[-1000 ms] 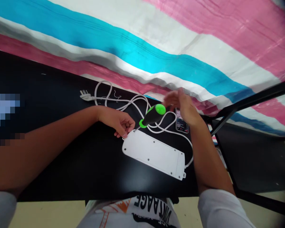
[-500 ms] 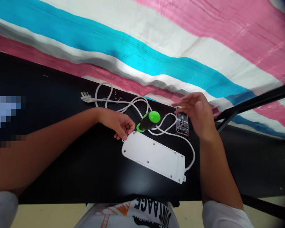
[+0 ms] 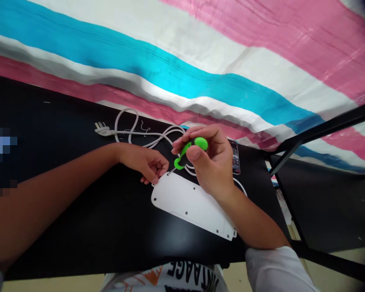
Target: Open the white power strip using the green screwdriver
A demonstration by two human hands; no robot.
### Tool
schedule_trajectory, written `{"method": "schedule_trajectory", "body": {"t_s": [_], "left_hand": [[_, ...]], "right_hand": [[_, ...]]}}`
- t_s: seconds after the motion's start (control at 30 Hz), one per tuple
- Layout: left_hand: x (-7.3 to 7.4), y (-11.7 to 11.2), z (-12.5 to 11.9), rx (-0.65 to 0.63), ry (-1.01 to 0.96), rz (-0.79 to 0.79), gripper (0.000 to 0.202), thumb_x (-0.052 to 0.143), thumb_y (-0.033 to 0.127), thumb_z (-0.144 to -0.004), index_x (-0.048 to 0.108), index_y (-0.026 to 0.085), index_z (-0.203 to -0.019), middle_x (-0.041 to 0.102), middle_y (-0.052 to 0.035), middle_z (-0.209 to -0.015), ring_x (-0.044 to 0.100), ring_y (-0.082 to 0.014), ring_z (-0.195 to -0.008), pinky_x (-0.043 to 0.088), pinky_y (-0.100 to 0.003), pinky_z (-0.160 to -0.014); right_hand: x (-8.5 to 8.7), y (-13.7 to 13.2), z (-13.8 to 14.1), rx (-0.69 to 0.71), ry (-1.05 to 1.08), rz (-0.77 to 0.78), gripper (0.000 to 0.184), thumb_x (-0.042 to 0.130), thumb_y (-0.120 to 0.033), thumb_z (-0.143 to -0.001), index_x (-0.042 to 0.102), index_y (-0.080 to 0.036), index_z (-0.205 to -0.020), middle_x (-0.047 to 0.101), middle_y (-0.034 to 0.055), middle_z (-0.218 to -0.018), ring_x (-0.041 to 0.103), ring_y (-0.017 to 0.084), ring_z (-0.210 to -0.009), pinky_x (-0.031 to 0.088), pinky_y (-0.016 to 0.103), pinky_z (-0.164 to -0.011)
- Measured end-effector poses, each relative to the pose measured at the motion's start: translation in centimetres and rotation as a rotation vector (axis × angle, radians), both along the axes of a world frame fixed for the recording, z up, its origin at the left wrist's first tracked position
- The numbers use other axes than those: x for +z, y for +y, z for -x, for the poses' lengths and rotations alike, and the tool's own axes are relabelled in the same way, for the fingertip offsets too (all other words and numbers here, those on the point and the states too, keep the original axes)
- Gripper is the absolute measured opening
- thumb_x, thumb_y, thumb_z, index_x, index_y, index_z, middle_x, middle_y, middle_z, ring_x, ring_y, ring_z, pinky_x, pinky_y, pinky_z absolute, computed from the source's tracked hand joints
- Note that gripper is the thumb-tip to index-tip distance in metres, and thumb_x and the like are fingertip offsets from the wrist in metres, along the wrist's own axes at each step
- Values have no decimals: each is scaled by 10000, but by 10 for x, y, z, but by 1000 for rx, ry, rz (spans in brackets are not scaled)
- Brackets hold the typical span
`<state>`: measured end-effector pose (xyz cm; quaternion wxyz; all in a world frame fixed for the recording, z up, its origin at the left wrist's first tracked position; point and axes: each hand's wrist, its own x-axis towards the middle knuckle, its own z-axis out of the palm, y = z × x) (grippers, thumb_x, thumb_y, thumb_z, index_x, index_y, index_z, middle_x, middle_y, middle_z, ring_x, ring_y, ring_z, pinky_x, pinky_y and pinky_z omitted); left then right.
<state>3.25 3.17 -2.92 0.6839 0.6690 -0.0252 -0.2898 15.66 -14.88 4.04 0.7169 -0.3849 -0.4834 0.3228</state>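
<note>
A white power strip [image 3: 197, 207] lies on the black table, its screw-holed back facing up. At its far left corner, my left hand [image 3: 153, 165] has curled fingers, with the thumb pressed on the strip's edge. My right hand [image 3: 211, 160] is closed around the black and green handle of a screwdriver [image 3: 201, 143]. The screwdriver leans, and its shaft reaches down to a screw hole at that same corner. Part of the handle is hidden by my fingers, and my right forearm passes over the strip's right end.
The strip's white cable [image 3: 126, 132] loops behind it and ends in a plug [image 3: 102, 129] at left. Thin white scraps [image 3: 144, 125] lie by the cable. A phone [image 3: 236, 156] is partly hidden behind my right hand. Striped sheeting [image 3: 170, 73] hangs along the table's far edge.
My right hand has moved left from beside the phone and closed around the screwdriver, which was standing in the hole untouched. My left hand has stayed at the strip's corner.
</note>
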Motion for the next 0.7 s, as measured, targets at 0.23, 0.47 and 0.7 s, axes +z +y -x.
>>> {"method": "schedule_trajectory", "body": {"t_s": [0.23, 0.47, 0.7], "left_hand": [[7, -1, -2, -19, -8, -32, 237, 839, 308, -858, 637, 183, -855, 687, 1, -687, 668, -153, -590, 554, -228, -562], [10, -5, 0, 2, -86, -76, 323, 847, 432, -853, 637, 191, -809, 691, -7, -666, 655, -155, -549, 543, -241, -534], [13, -4, -1, -28, -78, -144, 259, 791, 398, -866, 636, 201, -798, 684, 3, -650, 681, -165, -588, 574, -246, -576]], "right_hand": [[21, -9, -23, 229, -273, 187, 358, 580, -542, -1071, 730, -292, -1279, 755, 29, -1103, 733, 199, -1050, 653, 359, -884], [53, -37, -88, 177, -415, 262, 444, 500, -573, -1087, 717, -321, -1382, 762, 39, -1346, 725, 249, -1258, 594, 436, -1067], [65, -52, -82, -245, -522, 63, 332, 711, -563, -983, 788, -286, -1148, 761, 46, -1017, 728, 194, -805, 526, 323, -570]]}}
